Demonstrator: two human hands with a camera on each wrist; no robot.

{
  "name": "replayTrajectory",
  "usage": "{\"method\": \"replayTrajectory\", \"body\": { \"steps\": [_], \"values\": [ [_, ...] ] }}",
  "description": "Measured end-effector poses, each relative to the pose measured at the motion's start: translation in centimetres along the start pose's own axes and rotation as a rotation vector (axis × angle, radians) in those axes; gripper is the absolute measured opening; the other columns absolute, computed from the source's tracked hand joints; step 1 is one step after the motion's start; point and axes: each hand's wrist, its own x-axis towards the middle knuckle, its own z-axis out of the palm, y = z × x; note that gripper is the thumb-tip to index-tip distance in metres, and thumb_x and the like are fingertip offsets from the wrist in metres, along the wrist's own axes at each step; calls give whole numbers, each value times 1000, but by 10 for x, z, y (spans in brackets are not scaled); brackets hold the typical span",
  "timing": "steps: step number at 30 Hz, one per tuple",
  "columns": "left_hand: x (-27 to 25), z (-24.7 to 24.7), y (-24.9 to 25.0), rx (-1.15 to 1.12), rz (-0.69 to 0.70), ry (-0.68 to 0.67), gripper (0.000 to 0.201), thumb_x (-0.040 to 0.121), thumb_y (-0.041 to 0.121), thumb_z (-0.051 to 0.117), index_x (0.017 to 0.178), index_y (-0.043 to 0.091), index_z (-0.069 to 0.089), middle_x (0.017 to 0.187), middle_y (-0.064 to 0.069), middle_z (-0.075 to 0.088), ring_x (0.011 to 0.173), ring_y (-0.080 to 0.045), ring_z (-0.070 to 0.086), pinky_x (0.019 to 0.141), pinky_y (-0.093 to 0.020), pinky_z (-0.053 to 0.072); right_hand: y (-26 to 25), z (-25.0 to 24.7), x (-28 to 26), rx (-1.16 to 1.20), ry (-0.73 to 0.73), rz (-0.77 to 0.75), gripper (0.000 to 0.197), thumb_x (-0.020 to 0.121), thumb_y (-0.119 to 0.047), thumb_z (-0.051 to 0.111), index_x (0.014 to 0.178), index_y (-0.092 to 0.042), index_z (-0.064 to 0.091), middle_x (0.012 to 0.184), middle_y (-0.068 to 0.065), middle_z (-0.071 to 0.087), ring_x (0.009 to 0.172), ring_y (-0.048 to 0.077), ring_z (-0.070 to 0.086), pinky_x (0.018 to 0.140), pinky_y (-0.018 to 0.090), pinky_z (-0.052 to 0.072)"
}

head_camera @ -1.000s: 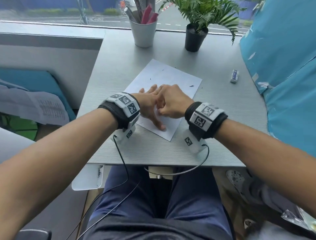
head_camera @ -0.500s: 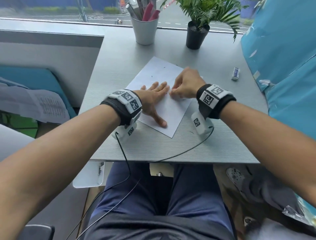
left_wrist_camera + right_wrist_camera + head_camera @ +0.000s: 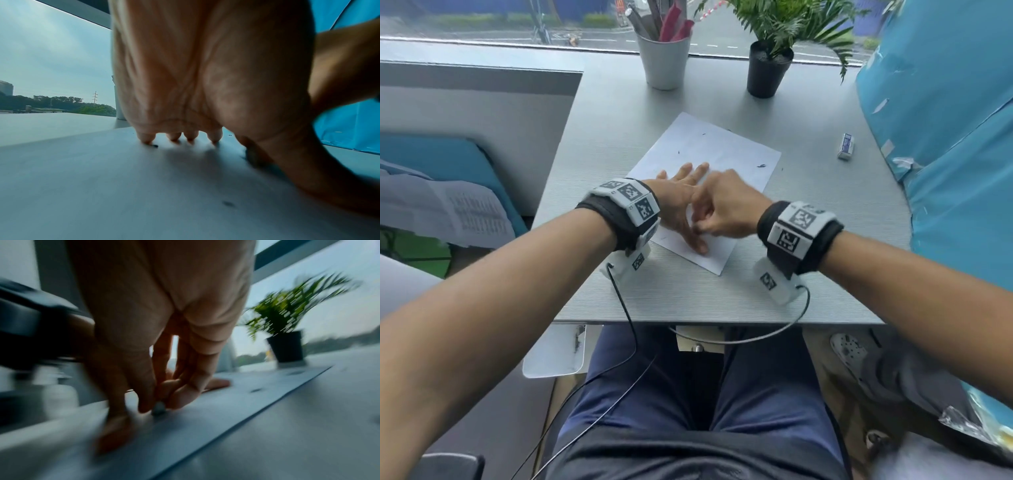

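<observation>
In the head view, the left grip (image 3: 681, 202) lies flat with fingers straight and spread, pressing the white paper sheet (image 3: 722, 150) onto the grey surface (image 3: 808, 240). The right grip (image 3: 726, 209) is curled just beside it, over the sheet's near half. The left wrist view shows the left fingertips (image 3: 174, 136) touching the sheet. The blurred right wrist view shows thumb and fingers pinching a small grey eraser stub (image 3: 158, 407) against the paper.

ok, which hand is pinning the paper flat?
The left hand, fingers straight on the paper; the right hand is curled, pinching a small grey object.
</observation>
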Motion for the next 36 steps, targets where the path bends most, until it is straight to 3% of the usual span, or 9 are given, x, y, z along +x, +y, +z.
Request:
{"method": "replayTrajectory", "body": {
  "steps": [3, 6, 11, 16, 21, 25, 31, 34, 36],
  "values": [
    [-1, 0, 0, -5, 0, -7, 137, 52, 82, 73, 157, 40, -2, 159, 4, -35, 147, -21, -32, 120, -56, -13, 16, -11, 12, -31, 24, 20, 10, 73, -21, 82, 74, -13, 77, 65, -8, 65, 58, 0, 54, 55, 10, 40],
    [-3, -3, 3, -4, -16, 7, 143, 51, 80, 76, 153, 43, -18, 160, 5, -34, 147, -21, -30, 120, -58, -10, 32, -27, 24, -64, 174, 125, 14, 71, -26, 81, 73, -14, 76, 74, 3, 68, 63, 10, 52, 55, 17, 36],
    [-1, -3, 3, 5, -15, -12, 141, 52, 81, 74, 155, 41, -12, 158, 3, -38, 145, -22, -33, 119, -58, -12, 9, 0, -1, -10, -16, -1, 4, 73, -16, 79, 73, -12, 77, 69, -6, 69, 61, 4, 61, 55, 13, 46],
    [-2, -4, 4, 15, -26, -15, 141, 53, 80, 75, 151, 46, -20, 159, 3, -37, 147, -23, -32, 119, -58, -12, 45, -33, 19, -64, 176, 144, 11, 72, -21, 79, 77, -12, 78, 72, 4, 71, 69, 16, 66, 53, 15, 40],
    [2, -6, 7, 56, -45, -24, 132, 51, 81, 77, 155, 48, 2, 158, 0, -38, 146, -26, -32, 119, -62, -7, 13, -3, -1, -13, -62, -38, 7, 74, -20, 82, 75, -16, 77, 69, -7, 70, 64, 5, 65, 59, 16, 51],
    [2, -6, 9, 58, -65, -16, 141, 52, 78, 79, 151, 50, -17, 160, -1, -35, 148, -27, -28, 118, -59, -8, 47, -35, 19, -57, 123, 93, 11, 71, -24, 82, 74, -15, 77, 65, -3, 67, 61, 9, 58, 59, 21, 45],
    [2, -8, 11, 76, -62, -21, 134, 50, 80, 78, 155, 49, 1, 159, -3, -37, 148, -29, -29, 120, -62, -4, 21, -9, -3, -27, -70, -78, 5, 72, -19, 81, 73, -14, 78, 67, -5, 71, 58, 5, 62, 57, 18, 50],
    [0, -9, 13, 86, -83, -30, 141, 52, 77, 79, 151, 50, -16, 159, 0, -36, 148, -27, -28, 120, -62, -3, 48, -35, 15, -32, 77, 63, 8, 73, -21, 80, 72, -15, 76, 61, -3, 66, 55, 8, 56, 56, 22, 44],
    [-2, -11, 15, 96, -100, -41, 142, 53, 77, 79, 151, 49, -19, 159, 1, -37, 148, -27, -28, 119, -64, -1, 48, -35, 16, -34, 100, 70, 7, 72, -21, 80, 69, -17, 75, 59, -7, 63, 57, 9, 58, 58, 22, 44]
  ]
}}
